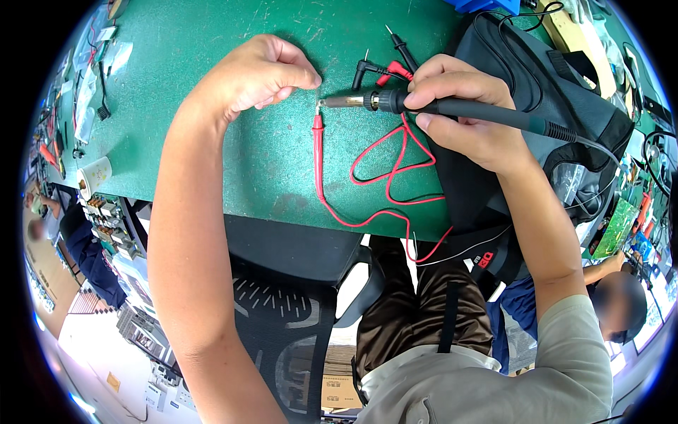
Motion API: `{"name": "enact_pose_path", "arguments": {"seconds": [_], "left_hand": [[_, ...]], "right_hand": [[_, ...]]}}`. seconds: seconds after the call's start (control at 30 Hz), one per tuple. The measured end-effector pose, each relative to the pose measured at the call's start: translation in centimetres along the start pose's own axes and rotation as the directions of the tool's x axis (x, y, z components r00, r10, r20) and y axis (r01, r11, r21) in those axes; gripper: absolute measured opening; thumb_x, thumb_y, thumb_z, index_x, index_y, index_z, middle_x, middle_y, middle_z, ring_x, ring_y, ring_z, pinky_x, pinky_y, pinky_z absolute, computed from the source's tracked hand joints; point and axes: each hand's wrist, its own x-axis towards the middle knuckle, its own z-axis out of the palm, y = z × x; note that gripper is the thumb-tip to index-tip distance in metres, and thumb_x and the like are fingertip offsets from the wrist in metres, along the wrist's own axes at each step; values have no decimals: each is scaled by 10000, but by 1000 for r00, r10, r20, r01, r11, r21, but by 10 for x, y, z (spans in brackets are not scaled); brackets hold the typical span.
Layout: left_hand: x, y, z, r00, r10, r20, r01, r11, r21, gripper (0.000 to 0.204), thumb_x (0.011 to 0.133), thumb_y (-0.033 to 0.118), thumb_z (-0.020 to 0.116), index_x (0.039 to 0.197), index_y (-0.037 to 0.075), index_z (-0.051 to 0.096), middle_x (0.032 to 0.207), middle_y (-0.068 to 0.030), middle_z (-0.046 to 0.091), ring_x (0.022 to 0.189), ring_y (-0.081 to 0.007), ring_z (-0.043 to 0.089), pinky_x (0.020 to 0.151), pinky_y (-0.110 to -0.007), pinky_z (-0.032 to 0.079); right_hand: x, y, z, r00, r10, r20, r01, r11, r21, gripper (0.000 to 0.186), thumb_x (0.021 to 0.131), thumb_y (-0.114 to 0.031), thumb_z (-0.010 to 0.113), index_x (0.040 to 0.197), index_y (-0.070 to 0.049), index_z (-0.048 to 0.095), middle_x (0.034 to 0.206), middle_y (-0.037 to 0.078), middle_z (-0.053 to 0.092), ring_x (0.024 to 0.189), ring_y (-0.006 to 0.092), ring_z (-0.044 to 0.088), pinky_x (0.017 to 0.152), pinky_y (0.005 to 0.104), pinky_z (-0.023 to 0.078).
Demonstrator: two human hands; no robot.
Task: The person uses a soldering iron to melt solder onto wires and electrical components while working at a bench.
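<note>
Looks mid-job to me, contact stage I'd say: heat's on the spot, nothing visibly finished. R hand (484,139) is wrapped round a long black-handled soldering iron w/ a metal barrel (452,106), pen-style. L hand (258,74) is pinched tight at the fingertips on a thin strand (318,92), right above the slim red plastic test probe (318,145); can't tell if that's wire or the probe's own needle. Probe lies mid-desk, metal end pointing far, iron tip at or just beside that end. Can't see if the joint has taken. Left to do, prob.: finish that spot, then let go & put the iron down.

Desk (268,173) is green, scuffed, w/ a dark grey fabric bag (466,177) at right. Btwn probe & bag: looped red-and-black lead (364,224); beyond it, a straight black probe (402,49), black angled plug (361,71) & red angled plug (397,69). White paper cup (97,175) at the left edge.

Room: black mesh office chair (282,311) at the near side, co-worker in navy (521,307) off right, a green circuit board (616,230) nearby.
</note>
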Motion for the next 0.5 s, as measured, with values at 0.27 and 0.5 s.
{"name": "enact_pose_path", "arguments": {"seconds": [0.27,0.5], "left_hand": [[1,0,-1,1000,-10,24,10,1000,-18,185,768,180,702,834,8,688,516,29,475,437,-46,381,403,-220,267],[1,0,-2,1000,-6,30,7,1000,-16,190,761,181,708,830,5,687,506,21,473,427,-47,375,400,-219,265]], "right_hand": [[-1,1,-1,999,-27,-28,28,999,27,237,731,59,649,950,-18,695,954,119,603,834,153,560,732,260,441],[-1,3,-2,995,6,-103,7,993,122,154,774,5,649,920,-14,696,911,50,617,753,87,536,641,230,406]]}}
